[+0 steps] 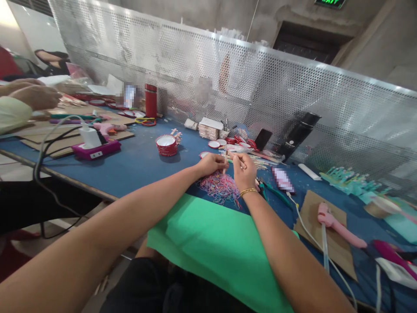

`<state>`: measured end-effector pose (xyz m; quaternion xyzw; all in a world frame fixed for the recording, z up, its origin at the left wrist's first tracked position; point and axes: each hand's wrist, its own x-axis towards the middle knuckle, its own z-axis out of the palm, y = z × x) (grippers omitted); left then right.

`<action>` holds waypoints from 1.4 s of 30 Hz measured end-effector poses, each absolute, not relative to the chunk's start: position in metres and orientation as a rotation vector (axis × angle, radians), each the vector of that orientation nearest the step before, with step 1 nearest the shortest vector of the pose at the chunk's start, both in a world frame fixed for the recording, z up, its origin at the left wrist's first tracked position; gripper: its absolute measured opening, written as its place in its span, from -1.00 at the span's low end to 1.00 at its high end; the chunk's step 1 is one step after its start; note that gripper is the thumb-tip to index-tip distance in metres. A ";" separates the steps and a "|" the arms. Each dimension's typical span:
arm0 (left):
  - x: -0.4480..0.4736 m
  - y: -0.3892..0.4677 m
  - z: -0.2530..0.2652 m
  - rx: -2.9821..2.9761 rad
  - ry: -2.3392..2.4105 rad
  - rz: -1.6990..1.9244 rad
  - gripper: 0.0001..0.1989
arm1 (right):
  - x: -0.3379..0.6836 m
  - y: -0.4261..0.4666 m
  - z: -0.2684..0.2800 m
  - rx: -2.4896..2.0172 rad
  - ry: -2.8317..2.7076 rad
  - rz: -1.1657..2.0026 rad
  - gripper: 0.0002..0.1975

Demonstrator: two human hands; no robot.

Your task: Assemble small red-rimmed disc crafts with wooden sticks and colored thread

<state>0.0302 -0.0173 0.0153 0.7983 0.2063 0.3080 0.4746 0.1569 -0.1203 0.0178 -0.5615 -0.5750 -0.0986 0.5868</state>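
Note:
My left hand (211, 165) is closed around a small flat wooden stick (225, 162), which stands nearly upright between the fingertips. Just to its right, my right hand (245, 170) is pinched shut close to the stick's upper end; what its fingers hold is too small to make out. Below both hands lies a tangled heap of multicoloured thin loops or threads (221, 188). A green sheet (215, 234) hangs over the table's near edge and my lap. Beside my right wrist are teal-handled pliers (276, 193), partly hidden.
Stacked red-rimmed round pieces (167, 146) stand left on the blue table (137, 161). Behind my hands lie wooden pieces (209, 129) and a phone (263, 139). A pink glue gun (339, 226) rests on cardboard at right. A purple power strip (96, 150) and another person's hand (35, 95) are left.

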 end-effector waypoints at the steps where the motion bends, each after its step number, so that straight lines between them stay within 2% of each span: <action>1: 0.030 -0.017 0.015 1.953 0.509 0.752 -0.69 | 0.157 -0.120 0.018 -1.313 -1.348 -0.227 -0.77; 18: 0.029 -0.019 0.017 1.966 0.541 0.743 -0.75 | 0.160 -0.122 0.017 -1.350 -1.288 -0.200 -0.77; 42: 0.028 -0.021 0.019 1.984 0.571 0.762 -0.68 | 0.160 -0.120 0.011 -1.328 -1.334 -0.168 -0.80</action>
